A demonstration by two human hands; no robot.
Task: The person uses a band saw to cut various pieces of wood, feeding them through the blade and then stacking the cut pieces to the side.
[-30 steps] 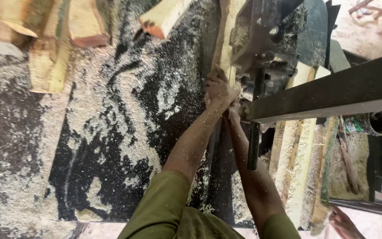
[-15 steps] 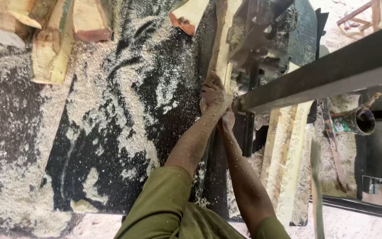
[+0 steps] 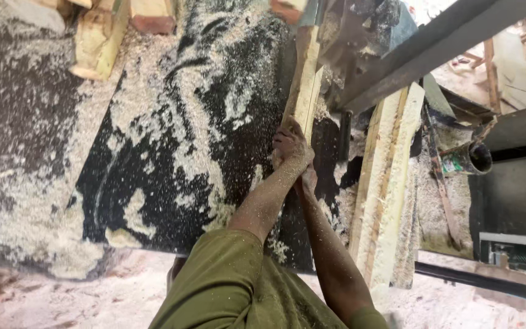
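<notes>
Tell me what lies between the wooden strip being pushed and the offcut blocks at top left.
In the head view: dark table top strewn with sawdust; nothing else.

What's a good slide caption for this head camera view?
Both hands, left hand over right hand, press a wooden strip along a sawdust-covered table.

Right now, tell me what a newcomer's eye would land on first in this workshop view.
First, the two hands at the centre: the left hand lies on top of the right hand, both pressed on the near end of a pale wooden strip that runs up toward the sawing machine. Next, the dark table, thickly strewn with sawdust. On the right, long pale planks lie beside a small open can.
</notes>
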